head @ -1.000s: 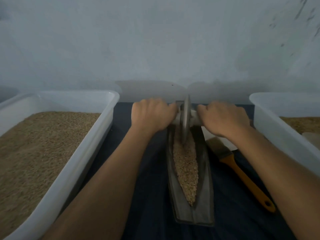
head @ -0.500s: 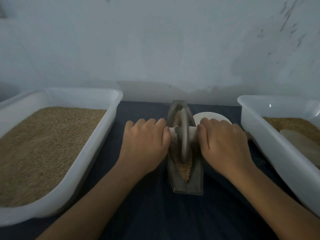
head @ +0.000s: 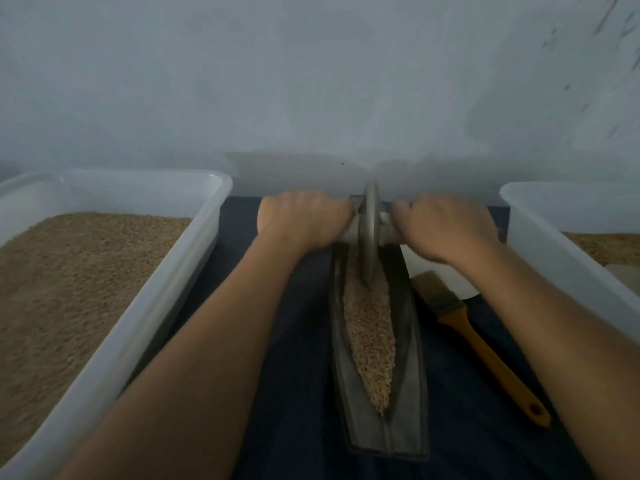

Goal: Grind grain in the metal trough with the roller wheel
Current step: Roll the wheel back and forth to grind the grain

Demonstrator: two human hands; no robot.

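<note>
Trough [head: 408, 341]: dull grey metal, darker along its inner walls. Grain [head: 370, 334] in it: speckled tan-beige. Wheel [head: 371, 230]: plain grey disc, with a pale, off-white handle bar [head: 386, 233] through it. Left bin [head: 166, 282] at 9 o'clock: translucent white, filled with sandy brown grain. Right bin [head: 554, 244] at 3 o'clock: same translucent white, brown contents partly seen. Brush [head: 485, 351] at 4 o'clock: orange-yellow handle, dark grey ferrule, tan bristles. Tabletop [head: 298, 393]: dark navy cover. Wall [head: 311, 81]: pale blue-grey, dark scuff marks at 1 o'clock.
</note>
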